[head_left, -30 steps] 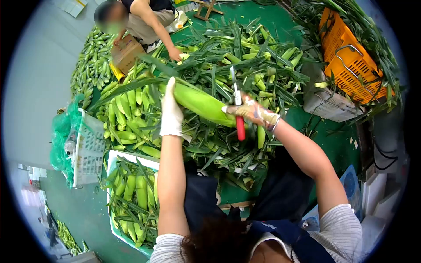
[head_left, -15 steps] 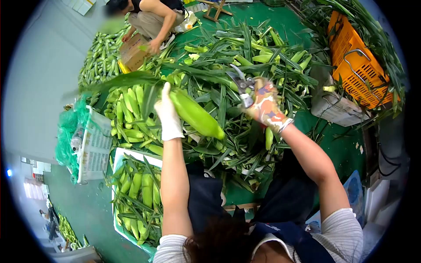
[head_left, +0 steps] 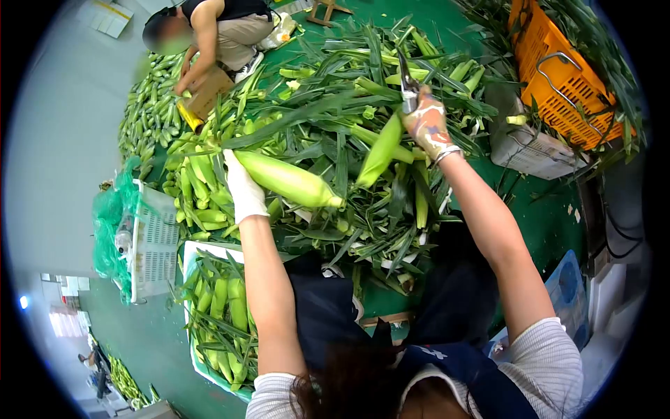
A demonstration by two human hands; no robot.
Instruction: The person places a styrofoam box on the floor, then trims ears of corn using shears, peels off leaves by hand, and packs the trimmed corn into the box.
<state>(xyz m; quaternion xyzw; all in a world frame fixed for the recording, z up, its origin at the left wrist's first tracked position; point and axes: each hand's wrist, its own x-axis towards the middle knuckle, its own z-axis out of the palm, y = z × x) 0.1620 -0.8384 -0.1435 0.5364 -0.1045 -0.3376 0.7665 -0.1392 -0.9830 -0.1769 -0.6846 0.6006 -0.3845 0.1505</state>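
My left hand [head_left: 244, 190], in a white glove, is closed round the leafy end of a green-husked ear of corn [head_left: 289, 180], whose butt points right. My right hand [head_left: 427, 127], in a patterned glove, grips pruning shears [head_left: 409, 91] with the blades pointing up and away. Just left of that hand, another ear of corn [head_left: 382, 152] slants down; whether the hand touches it I cannot tell. Beneath both hands spreads a heap of cut leaves and stalks [head_left: 335, 230]. Husked-on ears [head_left: 199, 185] lie piled left of my left hand.
A foam box [head_left: 192, 293] of corn stands at lower left, near a white crate [head_left: 157, 237] with green netting [head_left: 115, 230]. An orange crate [head_left: 558, 77] rests on a grey crate [head_left: 534, 157] at right. A co-worker [head_left: 230, 35] crouches by a carton [head_left: 209, 91] at upper left.
My left hand has moved left and slightly down with its ear of corn. My right hand has moved up with the shears, and a second ear now shows beside it. The co-worker leans further left.
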